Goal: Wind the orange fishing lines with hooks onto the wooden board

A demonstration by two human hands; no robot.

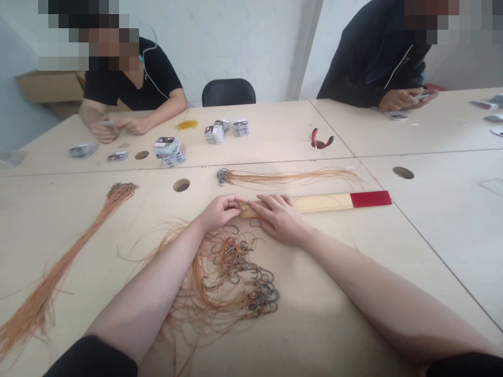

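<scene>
In front of me lies a pale wooden strip (324, 203) with a red end, and a thin line runs along it. At its left end my left hand (220, 213) has thumb and fingers pinched on a fishing hook (244, 207), which is partly hidden. My right hand (283, 220) lies over the strip with its fingers stretched out, pressing on the strip and line. Below the hands spreads a tangled heap of dark fishing hooks (261, 296) tied to orange lines (200, 277). A small red-edged rectangle (255, 222) shows beside my right hand.
A bundle of hooked orange lines (275, 178) lies behind the strip, another bundle (78, 243) at left. Farther back are stacked small packs (167, 149), yellow pieces (186, 124) and red-handled pliers (321, 140) in a table hole. Two people sit opposite, handling small items.
</scene>
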